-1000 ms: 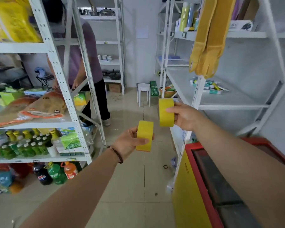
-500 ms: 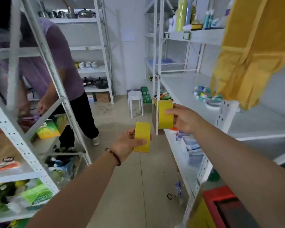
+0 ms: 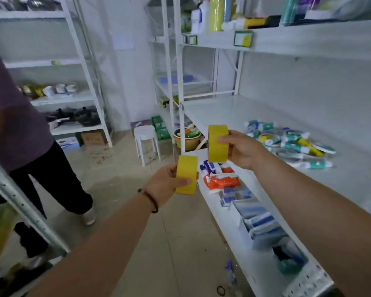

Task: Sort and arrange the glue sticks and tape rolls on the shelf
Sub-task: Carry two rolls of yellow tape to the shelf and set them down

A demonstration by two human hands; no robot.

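Note:
I hold one yellow tape roll in each hand, out over the aisle. My left hand grips the lower yellow tape roll by its edge. My right hand grips the higher yellow tape roll, just in front of the white shelf on the right. A loose heap of glue sticks in white, teal and yellow lies on that shelf, right of my right hand.
The lower shelf board carries orange and blue packets. A person in a purple top stands at the left rack. A white stool and a green basket stand at the aisle's end.
My view has swung right and closer to the right-hand shelf; the left rack and the red chest have left the frame. Both hands keep their rolls, the right one nearer the glue sticks.

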